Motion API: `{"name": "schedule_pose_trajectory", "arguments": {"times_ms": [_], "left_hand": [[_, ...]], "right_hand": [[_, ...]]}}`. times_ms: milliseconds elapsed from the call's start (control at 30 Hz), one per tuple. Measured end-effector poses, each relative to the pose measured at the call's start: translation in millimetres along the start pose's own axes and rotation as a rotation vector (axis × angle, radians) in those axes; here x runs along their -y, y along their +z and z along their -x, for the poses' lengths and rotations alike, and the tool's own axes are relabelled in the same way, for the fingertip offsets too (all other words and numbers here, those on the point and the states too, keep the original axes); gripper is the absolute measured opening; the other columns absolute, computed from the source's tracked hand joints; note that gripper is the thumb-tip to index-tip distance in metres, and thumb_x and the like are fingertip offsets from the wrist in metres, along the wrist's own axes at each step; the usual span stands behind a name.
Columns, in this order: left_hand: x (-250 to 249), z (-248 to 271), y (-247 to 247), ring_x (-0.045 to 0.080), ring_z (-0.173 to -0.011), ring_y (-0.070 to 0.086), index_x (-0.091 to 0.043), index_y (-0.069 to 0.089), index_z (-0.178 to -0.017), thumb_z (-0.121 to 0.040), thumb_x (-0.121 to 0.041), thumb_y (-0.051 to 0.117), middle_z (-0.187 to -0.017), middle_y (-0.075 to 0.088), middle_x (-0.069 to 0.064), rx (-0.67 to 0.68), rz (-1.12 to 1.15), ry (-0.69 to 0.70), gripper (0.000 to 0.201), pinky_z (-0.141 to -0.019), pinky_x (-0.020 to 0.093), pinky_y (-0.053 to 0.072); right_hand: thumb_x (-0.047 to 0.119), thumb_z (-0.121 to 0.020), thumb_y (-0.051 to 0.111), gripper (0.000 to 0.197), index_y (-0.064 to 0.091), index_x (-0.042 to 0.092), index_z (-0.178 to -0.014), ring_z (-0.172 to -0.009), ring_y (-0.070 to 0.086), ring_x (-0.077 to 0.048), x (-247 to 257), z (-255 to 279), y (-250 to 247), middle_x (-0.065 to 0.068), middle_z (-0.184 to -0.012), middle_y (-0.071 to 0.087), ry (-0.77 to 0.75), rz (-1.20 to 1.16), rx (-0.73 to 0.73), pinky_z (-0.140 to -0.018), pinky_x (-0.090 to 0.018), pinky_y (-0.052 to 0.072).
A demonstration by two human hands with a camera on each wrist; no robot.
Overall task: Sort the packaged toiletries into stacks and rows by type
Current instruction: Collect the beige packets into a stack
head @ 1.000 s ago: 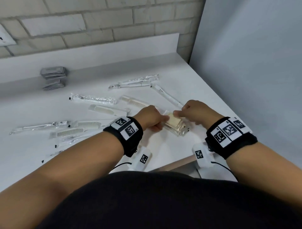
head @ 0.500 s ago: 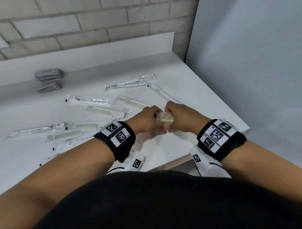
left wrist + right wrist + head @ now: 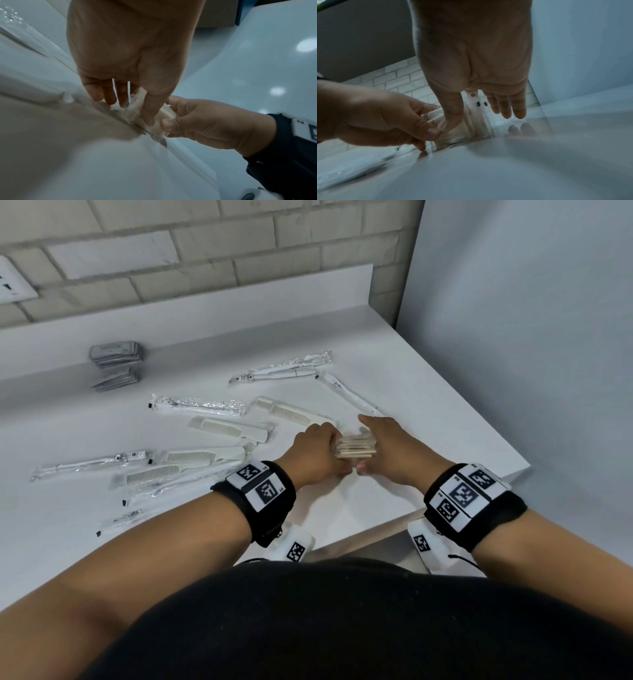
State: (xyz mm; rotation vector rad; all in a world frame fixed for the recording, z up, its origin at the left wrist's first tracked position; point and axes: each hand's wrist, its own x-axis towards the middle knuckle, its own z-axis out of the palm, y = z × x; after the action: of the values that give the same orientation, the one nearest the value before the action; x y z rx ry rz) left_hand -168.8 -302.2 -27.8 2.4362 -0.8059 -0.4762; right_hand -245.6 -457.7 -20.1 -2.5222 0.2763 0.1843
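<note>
A small stack of clear packets holding beige sticks stands on the white table between my two hands. My left hand grips its left end, thumb on the near side and fingers curled over the far side. My right hand clasps the right end, thumb near and fingers along the far side. In the left wrist view my left hand pinches the stack opposite my right hand. In the right wrist view the right hand holds the stack.
Wrapped combs and wrapped toothbrushes lie scattered left and behind the hands. More toothbrushes lie further back. Two piles of grey sachets sit at the back left. The table's right edge runs close to a grey wall.
The packets lay flat under my fingers a second ago. Both hands lifted them together, and now the stack stands squeezed between the hands, slightly further back on the table.
</note>
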Motion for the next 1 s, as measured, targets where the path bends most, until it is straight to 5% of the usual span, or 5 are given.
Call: {"name": "schedule_pose_trajectory", "arguments": {"times_ms": [267,433,600,733,1000], "left_hand": [[-3,-1,14,0.017,-0.094,0.058,-0.010,0.027,-0.137,-0.079,0.002,0.067,-0.118,0.048,0.007,-0.038,0.430,0.015,0.072,-0.078,0.018,0.046],[-5,-8,24,0.022,-0.122,0.045,-0.018,0.019,-0.143,-0.079,0.004,0.060,-0.133,0.033,0.011,-0.081,0.485,0.000,0.079,-0.099,0.023,0.039],[-8,-11,31,0.025,-0.115,0.049,-0.014,0.023,-0.142,-0.068,-0.010,0.059,-0.129,0.035,0.014,-0.149,0.479,0.001,0.082,-0.097,0.030,0.044],[-2,-13,31,0.021,-0.109,0.052,-0.012,0.028,-0.139,-0.080,0.003,0.059,-0.125,0.036,0.010,-0.149,0.386,0.011,0.068,-0.083,0.016,0.044],[0,-14,21,0.025,-0.109,0.055,-0.015,0.034,-0.132,-0.075,-0.009,0.066,-0.126,0.045,0.012,-0.118,0.208,0.018,0.066,-0.093,0.033,0.047]], "right_hand": [[0.000,-0.085,0.060,0.090,0.008,0.026,-0.153,-0.126,0.042,-0.015,-3,4,12,-0.003,-0.148,0.027,0.053,-0.439,-0.048,-0.097,-0.022,0.036],[-0.009,-0.084,0.045,0.089,0.006,0.034,-0.152,-0.130,0.039,-0.015,3,5,19,0.001,-0.150,0.026,0.054,-0.540,-0.075,-0.103,-0.025,0.035],[-0.006,-0.091,0.045,0.075,0.013,0.021,-0.152,-0.142,0.023,-0.017,1,4,27,-0.006,-0.155,0.018,-0.003,-0.452,-0.126,-0.101,-0.012,0.020],[-0.005,-0.090,0.052,0.067,0.027,0.016,-0.149,-0.137,0.030,-0.022,-2,3,35,-0.014,-0.144,0.029,-0.089,-0.365,-0.177,-0.107,-0.017,0.021],[0.010,-0.090,0.056,0.050,0.045,0.022,-0.137,-0.121,0.040,-0.031,-1,-3,23,-0.014,-0.128,0.045,-0.054,-0.087,-0.216,-0.103,-0.044,0.035]]}}
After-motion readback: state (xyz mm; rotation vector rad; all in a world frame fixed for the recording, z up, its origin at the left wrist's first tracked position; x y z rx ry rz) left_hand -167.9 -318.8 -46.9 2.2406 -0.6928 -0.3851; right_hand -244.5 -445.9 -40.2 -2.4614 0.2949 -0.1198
